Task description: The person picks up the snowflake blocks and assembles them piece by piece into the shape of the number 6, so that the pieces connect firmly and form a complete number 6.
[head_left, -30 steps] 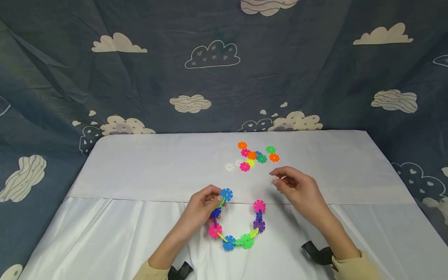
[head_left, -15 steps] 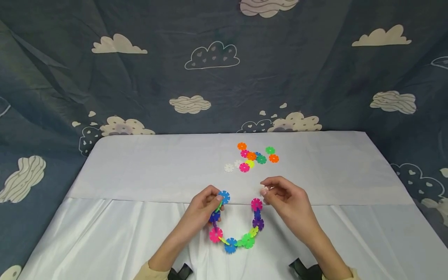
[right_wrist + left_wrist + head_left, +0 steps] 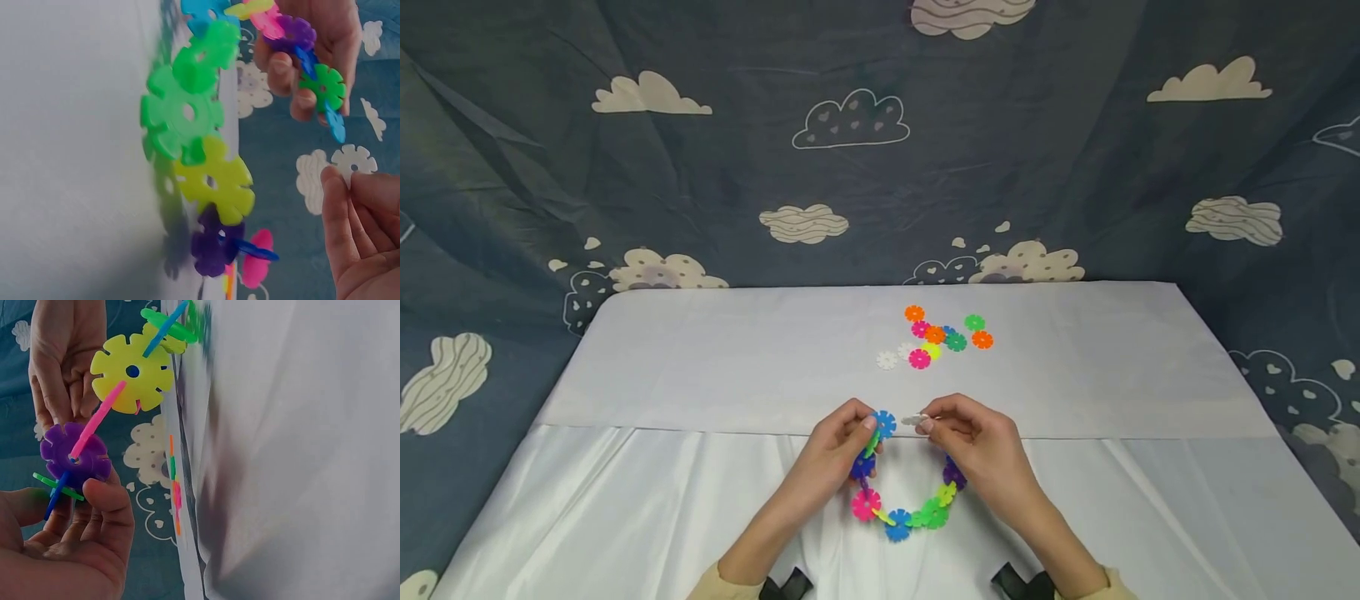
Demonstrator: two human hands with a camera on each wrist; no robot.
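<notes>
My left hand [image 3: 835, 442] grips one end of a chain of interlocking plastic flower discs [image 3: 934, 513], close to its blue end disc [image 3: 884, 424]. Between thumb and fingers, my right hand [image 3: 981, 442] pinches a white flower disc [image 3: 354, 164]. That white disc is just right of the blue one, with a small gap between them. The chain hangs in a U shape through green, yellow and purple discs. Its far end, a pink disc [image 3: 257, 259], shows in the right wrist view but is hidden behind my right hand in the head view.
Several loose flower discs lie farther back on the white cloth, among them an orange disc [image 3: 982, 340], a green disc [image 3: 975, 322] and a white disc [image 3: 887, 360]. A dark curtain with cloud prints [image 3: 850, 200] hangs behind the table [image 3: 700, 367].
My right hand has moved left and toward me, bringing the white disc up beside the blue end disc. The left hand has stayed nearly still, holding the chain.
</notes>
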